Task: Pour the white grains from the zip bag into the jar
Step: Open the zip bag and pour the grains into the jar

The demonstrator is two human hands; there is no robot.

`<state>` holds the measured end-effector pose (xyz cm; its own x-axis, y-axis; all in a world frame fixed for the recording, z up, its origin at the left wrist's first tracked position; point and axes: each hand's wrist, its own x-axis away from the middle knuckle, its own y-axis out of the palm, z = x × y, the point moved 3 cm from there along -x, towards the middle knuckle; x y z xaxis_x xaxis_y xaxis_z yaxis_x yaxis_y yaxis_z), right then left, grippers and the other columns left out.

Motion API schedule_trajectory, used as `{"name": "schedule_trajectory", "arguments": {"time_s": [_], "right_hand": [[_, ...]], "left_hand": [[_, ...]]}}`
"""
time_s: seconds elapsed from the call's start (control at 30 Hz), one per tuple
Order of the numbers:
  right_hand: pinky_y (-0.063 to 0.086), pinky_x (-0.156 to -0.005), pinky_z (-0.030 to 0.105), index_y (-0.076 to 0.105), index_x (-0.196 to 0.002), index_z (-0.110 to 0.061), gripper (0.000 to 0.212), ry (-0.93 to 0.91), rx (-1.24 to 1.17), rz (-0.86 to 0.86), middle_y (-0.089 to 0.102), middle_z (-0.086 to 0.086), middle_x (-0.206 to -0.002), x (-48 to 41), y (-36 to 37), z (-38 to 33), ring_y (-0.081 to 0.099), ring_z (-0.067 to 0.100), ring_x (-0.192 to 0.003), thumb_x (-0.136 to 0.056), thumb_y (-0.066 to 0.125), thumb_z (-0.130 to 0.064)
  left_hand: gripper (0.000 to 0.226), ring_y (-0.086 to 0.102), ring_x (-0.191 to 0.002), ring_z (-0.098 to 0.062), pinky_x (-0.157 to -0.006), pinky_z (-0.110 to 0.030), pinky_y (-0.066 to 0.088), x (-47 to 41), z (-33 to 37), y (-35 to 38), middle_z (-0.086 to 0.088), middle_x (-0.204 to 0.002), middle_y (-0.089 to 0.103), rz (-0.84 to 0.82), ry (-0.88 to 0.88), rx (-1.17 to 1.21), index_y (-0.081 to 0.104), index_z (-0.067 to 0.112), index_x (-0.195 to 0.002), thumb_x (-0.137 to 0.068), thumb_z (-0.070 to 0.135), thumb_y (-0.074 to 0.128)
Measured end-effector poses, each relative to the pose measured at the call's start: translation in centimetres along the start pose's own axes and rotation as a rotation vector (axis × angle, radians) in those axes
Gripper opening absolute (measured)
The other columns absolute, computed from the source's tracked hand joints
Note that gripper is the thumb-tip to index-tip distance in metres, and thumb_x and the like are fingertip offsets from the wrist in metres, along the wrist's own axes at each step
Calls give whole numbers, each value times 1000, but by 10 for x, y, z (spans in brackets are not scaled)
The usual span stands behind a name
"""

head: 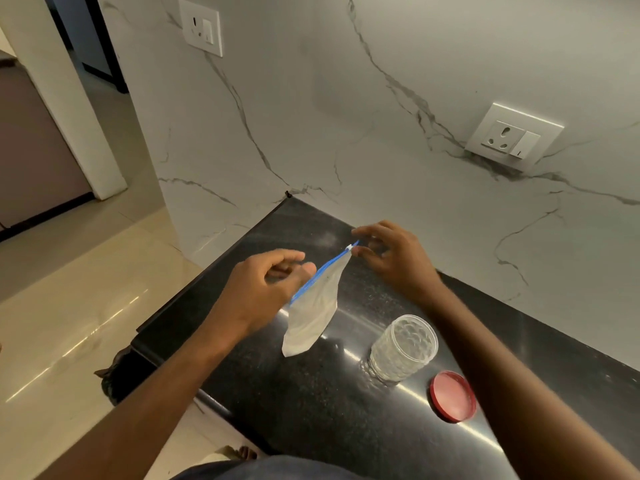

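A: Layout, taking the jar (403, 348) as reference?

B: Black worktop (311, 410) carries it, upright, mouth open. Zip bag (313, 306) hangs in the air to the jar's left and behind it, grains sagging in the lower corner, blue zip strip uppermost. Red lid (453, 396) lies flat just right of the jar, in front.

A: Hands?

B: Left hand (263, 289) pinches the near end of the zip strip. Right hand (391, 258), behind the jar, nips the far end at the slider, other fingers spread.

A: Step?

B: Judged: unsealing; can't tell how far open. Next: open fully, bring the bag mouth over the jar, tip slowly.
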<state>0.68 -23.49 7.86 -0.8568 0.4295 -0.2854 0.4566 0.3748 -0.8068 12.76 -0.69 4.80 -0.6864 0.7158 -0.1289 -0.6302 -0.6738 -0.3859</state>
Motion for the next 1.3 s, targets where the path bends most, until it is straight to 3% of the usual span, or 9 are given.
{"name": "schedule_trajectory", "arguments": {"time_s": [0.07, 0.13, 0.23, 0.43, 0.77, 1.1, 1.3], "right_hand": [[62, -67, 25, 76, -104, -17, 15, 229, -343, 156, 76, -3, -90, 18, 9, -6, 74, 11, -77, -95, 75, -29], [61, -56, 28, 76, -97, -14, 18, 420, -584, 147, 77, 4, -83, 34, 27, -14, 74, 19, -66, -95, 75, -32], [64, -58, 35, 77, -99, -11, 24, 555, -753, 66, 78, 11, -89, 46, 52, -26, 77, 27, -69, -95, 74, -34], [67, -68, 45, 79, -100, -8, 23, 671, -885, 86, 80, 13, -92, 46, 68, -29, 80, 31, -76, -97, 71, -30], [66, -77, 47, 81, -102, -9, 22, 693, -962, 56, 81, 11, -98, 49, 71, -27, 80, 33, -84, -98, 70, -28], [67, -72, 44, 80, -99, -7, 21, 723, -953, 62, 81, 12, -95, 51, 74, -24, 80, 32, -83, -100, 66, -22], [64, -53, 36, 70, -86, -5, 12, 603, -552, 206, 77, 7, -74, 50, 64, -23, 76, 24, -57, -95, 68, -14]], "left_hand": [[17, 63, -89, 25, -64, 2, 49, -23, 3, 2, 32, -95, 68, -46, -6, -18, 74, 37, -111, -95, 42, 74], [16, 72, -87, 10, -70, -11, 60, -43, 0, 8, 23, -95, 75, -148, -61, -30, 80, 29, -110, -95, 34, 76], [10, 78, -82, -4, -64, -16, 61, -57, -6, 20, 9, -89, 82, -288, -132, 2, 84, 23, -102, -95, 22, 78], [8, 79, -77, -6, -60, -13, 59, -58, -7, 27, 8, -82, 82, -317, -105, 46, 85, 22, -93, -95, 19, 78], [30, 81, -81, -9, -62, -15, 60, -55, -6, 28, 8, -85, 83, -422, -143, 181, 84, 44, -76, -92, 19, 79], [20, 81, -80, -11, -62, -18, 61, -60, -12, 30, 5, -85, 83, -437, -188, 168, 84, 29, -87, -92, 11, 79], [3, 74, -64, -7, -55, -16, 59, -60, 0, 27, 10, -73, 76, -142, 46, -203, 81, 23, -89, -89, 25, 79]]}}
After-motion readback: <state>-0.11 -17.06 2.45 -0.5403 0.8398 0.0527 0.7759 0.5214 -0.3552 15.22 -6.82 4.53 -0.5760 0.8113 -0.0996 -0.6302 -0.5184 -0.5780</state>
